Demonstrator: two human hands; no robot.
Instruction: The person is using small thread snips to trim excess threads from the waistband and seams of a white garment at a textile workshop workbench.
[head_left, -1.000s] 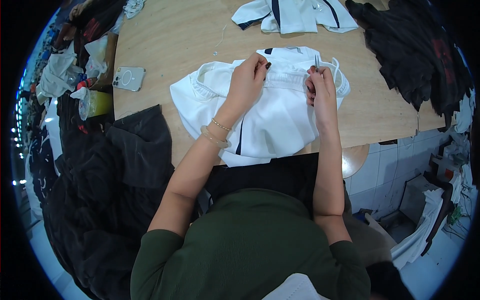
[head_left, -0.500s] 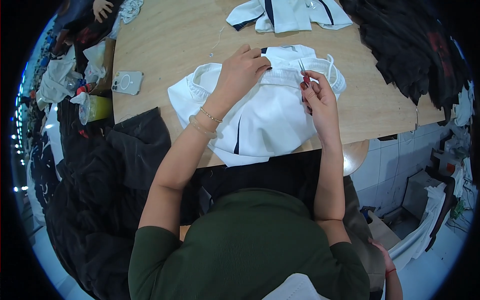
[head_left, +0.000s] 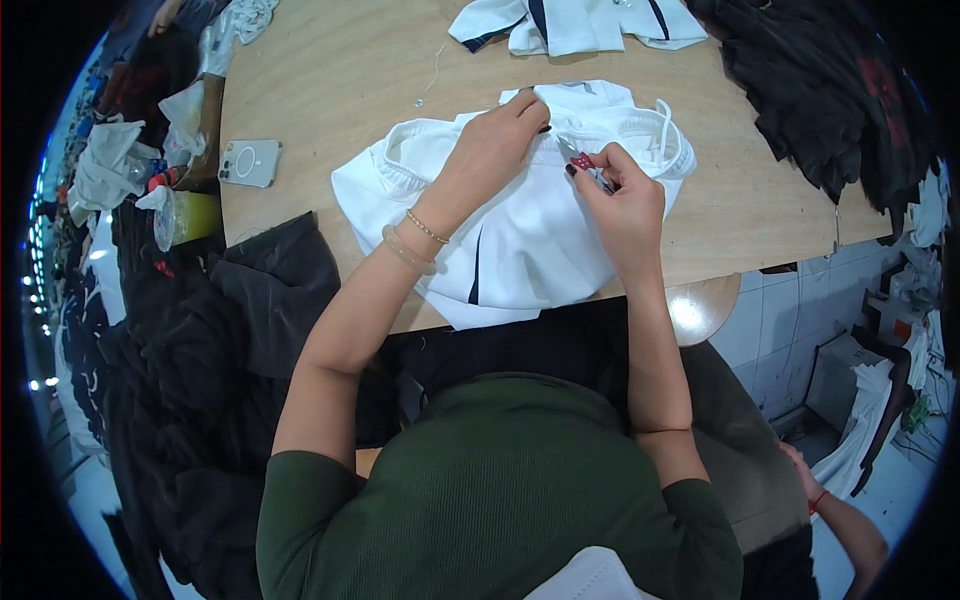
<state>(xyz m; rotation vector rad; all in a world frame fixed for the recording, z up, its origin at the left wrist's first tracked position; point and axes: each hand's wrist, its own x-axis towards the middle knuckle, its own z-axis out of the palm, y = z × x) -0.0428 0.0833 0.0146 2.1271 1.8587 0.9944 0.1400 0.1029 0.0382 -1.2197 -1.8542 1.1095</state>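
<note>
A white garment (head_left: 540, 240) with a dark stripe, a gathered waistband and a white drawstring lies on the wooden table in front of me. My left hand (head_left: 505, 132) pinches the fabric at its upper middle, fingers pressed together. In my right hand (head_left: 625, 195) is a pair of small thread snips (head_left: 581, 161) with red on the handle. Their blades point up and left at the waistband, close to my left fingertips. Whether the blades touch the cloth I cannot tell.
Another white garment (head_left: 580, 25) lies at the table's far edge. Dark cloth is heaped at the far right (head_left: 800, 90) and on my left (head_left: 190, 360). A phone (head_left: 249, 163) rests near the left edge, beside a yellow-green cup (head_left: 188, 218). Another person's arm (head_left: 845, 525) shows at lower right.
My right hand has moved left with the snips, bringing the blades nearer my left hand. My left hand has shifted slightly right. The other person's arm at lower right has moved outward.
</note>
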